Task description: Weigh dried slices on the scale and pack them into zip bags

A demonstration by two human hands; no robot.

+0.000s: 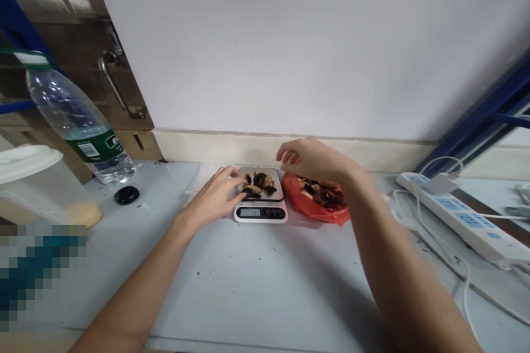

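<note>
A small white kitchen scale (260,214) with a metal plate stands near the wall, its display lit. Several dark, curled dried pieces with pale insides (265,181) lie on the plate. My left hand (219,190) is at the plate's left edge, thumb and fingers apart around the nearest pieces; whether it touches them I cannot tell. To the right, an open red plastic bag (304,201) holds more of these dried pieces (325,193). Above the bag hangs my right hand (310,159), fingers loosely bent and apart, with nothing visible in them.
On the left stand a large water bottle (89,127) and a lidded plastic container (37,193), with a black round cap (126,195) nearby. A white power strip (464,215) with loose cables lies right. Behind is a white wall (265,55). Crumbs dot the table (248,292).
</note>
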